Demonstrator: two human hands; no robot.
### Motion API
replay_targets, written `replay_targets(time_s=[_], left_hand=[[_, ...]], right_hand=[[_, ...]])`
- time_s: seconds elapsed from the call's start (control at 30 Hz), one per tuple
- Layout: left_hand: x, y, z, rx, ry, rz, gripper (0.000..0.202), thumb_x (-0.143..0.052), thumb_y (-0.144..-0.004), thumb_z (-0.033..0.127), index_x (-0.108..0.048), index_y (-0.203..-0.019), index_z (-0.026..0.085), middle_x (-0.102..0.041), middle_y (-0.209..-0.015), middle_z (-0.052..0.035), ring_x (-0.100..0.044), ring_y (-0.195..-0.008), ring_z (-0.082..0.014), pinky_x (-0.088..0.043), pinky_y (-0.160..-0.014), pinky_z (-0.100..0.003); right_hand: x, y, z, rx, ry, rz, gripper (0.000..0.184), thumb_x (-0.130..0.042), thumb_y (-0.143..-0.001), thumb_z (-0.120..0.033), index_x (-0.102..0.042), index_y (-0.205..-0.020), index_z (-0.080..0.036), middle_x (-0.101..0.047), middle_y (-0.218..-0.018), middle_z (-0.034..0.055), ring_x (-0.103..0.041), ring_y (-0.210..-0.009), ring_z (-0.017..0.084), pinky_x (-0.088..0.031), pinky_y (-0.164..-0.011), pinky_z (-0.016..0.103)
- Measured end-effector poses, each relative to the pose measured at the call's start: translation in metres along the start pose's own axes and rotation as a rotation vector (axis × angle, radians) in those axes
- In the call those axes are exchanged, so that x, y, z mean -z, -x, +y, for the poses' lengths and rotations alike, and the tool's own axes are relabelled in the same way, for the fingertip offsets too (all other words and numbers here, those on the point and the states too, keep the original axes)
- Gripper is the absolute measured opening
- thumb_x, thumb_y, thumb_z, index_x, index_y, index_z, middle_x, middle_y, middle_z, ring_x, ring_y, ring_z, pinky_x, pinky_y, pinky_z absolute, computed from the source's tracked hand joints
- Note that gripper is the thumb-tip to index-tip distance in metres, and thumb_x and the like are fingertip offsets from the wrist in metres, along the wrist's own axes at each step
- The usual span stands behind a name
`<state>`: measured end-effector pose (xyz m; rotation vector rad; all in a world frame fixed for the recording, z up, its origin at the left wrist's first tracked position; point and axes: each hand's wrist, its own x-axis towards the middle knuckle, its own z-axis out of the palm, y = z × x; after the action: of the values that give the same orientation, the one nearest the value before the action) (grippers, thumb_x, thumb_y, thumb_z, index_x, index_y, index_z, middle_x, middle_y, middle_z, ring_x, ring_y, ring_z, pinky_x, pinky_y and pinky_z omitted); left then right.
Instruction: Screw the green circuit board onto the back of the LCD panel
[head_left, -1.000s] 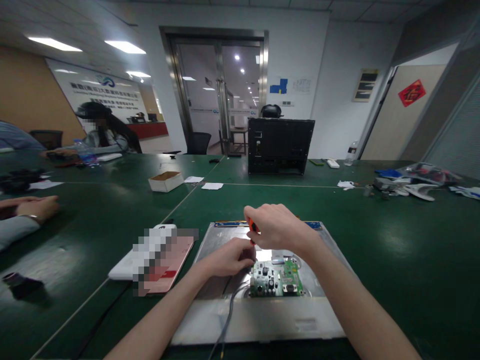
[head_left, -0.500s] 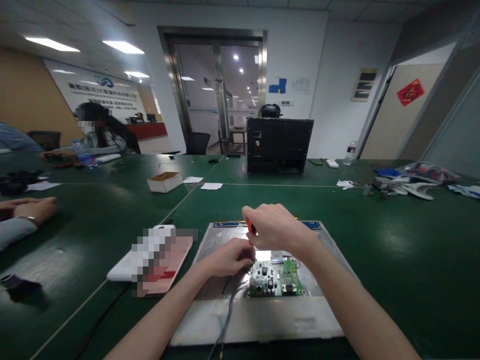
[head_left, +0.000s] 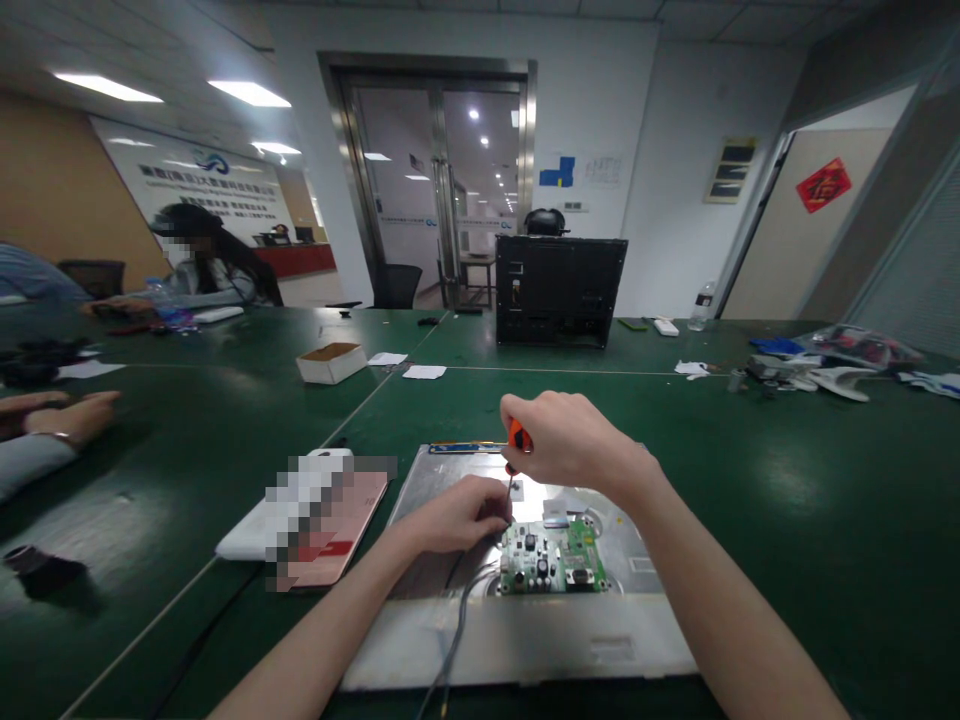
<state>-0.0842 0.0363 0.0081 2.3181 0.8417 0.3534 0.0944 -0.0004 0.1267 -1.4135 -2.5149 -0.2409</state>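
My right hand is closed around the orange-and-black handle of a screwdriver. Its thin shaft points down to the upper left corner of a green circuit board. Right at that corner, my left hand has its fingers pinched together beside the screwdriver's tip; what lies between them is hidden. The board sits on the metal back of a flat display panel, which lies on the table. Dark cables run from the board's left side toward me.
Left of the panel lie a white device and a pink phone. Farther off are an open white box and a black monitor casing. Another person's hands rest at the left. Gloves and bags lie far right.
My right hand has risen and moved slightly right with the screwdriver, so its shaft now shows. My left hand stays at the board's corner.
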Motion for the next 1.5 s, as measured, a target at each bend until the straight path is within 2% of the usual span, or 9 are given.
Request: replay_targets(time_s=[0.2,0.77,1.03,1.23,1.4,1.5], left_hand=[[0.001,0.0,0.0,-0.006,-0.018,0.008,0.009,-0.056,-0.073,0.01,-0.062,-0.077,0.015,-0.058,-0.068,0.0013,-0.05,-0.061,-0.0112,-0.038,-0.058,-0.02],[0.002,0.0,-0.001,0.032,0.045,-0.021,0.009,-0.055,-0.072,0.01,-0.061,-0.077,0.015,-0.057,-0.065,0.0022,-0.051,-0.06,-0.0122,-0.039,-0.057,-0.022],[0.002,0.0,-0.001,0.024,0.021,-0.031,0.008,-0.055,-0.072,0.011,-0.061,-0.076,0.015,-0.056,-0.064,0.0021,-0.051,-0.06,-0.0124,-0.039,-0.057,-0.022],[0.002,0.0,-0.003,0.018,0.019,-0.035,0.011,-0.053,-0.073,0.009,-0.061,-0.077,0.015,-0.056,-0.065,0.0015,-0.052,-0.061,-0.0128,-0.04,-0.057,-0.022],[0.002,-0.001,-0.006,0.016,0.008,-0.039,0.009,-0.054,-0.073,0.011,-0.06,-0.077,0.016,-0.06,-0.072,0.0,-0.054,-0.066,-0.0138,-0.041,-0.061,-0.023],[0.002,-0.001,-0.007,0.026,0.009,-0.047,0.008,-0.055,-0.072,0.012,-0.059,-0.078,0.016,-0.059,-0.07,0.0006,-0.054,-0.063,-0.0135,-0.041,-0.059,-0.023]], right_hand=[[0.001,0.001,0.006,-0.016,-0.009,-0.009,0.019,-0.052,-0.077,-0.035,-0.056,-0.088,-0.02,-0.058,-0.068,0.0015,-0.039,-0.053,0.011,-0.017,-0.048,0.026],[-0.007,-0.005,-0.002,0.073,-0.016,-0.099,0.022,-0.053,-0.078,-0.032,-0.056,-0.095,-0.02,-0.066,-0.078,0.0047,-0.053,-0.062,0.014,-0.02,-0.049,0.026],[-0.011,-0.007,-0.003,0.065,-0.015,-0.108,0.023,-0.053,-0.077,-0.031,-0.057,-0.096,-0.019,-0.066,-0.079,0.0055,-0.054,-0.063,0.015,-0.02,-0.049,0.027],[-0.009,-0.003,-0.003,0.124,-0.08,-0.098,0.02,-0.055,-0.074,-0.024,-0.056,-0.094,-0.021,-0.066,-0.078,0.0017,-0.054,-0.063,0.013,-0.021,-0.049,0.025],[-0.01,-0.005,-0.005,0.076,-0.06,-0.102,0.022,-0.059,-0.079,-0.042,-0.059,-0.088,-0.022,-0.065,-0.075,0.0014,-0.054,-0.064,0.014,-0.021,-0.05,0.026],[-0.012,-0.007,-0.005,0.073,-0.041,-0.098,0.017,-0.057,-0.081,-0.037,-0.06,-0.088,-0.022,-0.066,-0.076,0.0017,-0.054,-0.065,0.014,-0.02,-0.05,0.027]])
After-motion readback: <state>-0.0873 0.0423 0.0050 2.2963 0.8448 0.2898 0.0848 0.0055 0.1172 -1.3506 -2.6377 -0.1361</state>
